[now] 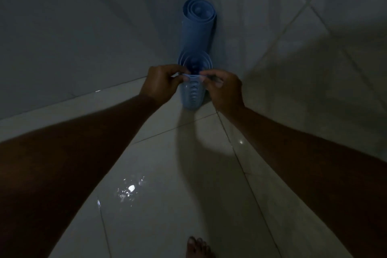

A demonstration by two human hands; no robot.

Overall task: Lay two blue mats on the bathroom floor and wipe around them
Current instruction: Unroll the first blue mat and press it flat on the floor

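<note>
Two rolled blue mats stand upright in the corner of the bathroom. The far mat [198, 27] leans against the wall, untouched. The near mat [193, 96] stands in front of it on the floor, with suction cups showing inside its roll. My left hand [162, 81] pinches the near mat's top edge from the left. My right hand [224, 90] pinches the same edge from the right. Both hands meet at the rim of the roll.
Glossy white floor tiles [167, 195] spread toward me, with a wet patch [128, 189] at lower left. Tiled walls [73, 27] close the corner behind the mats. My bare foot [198, 247] shows at the bottom edge. The room is dim.
</note>
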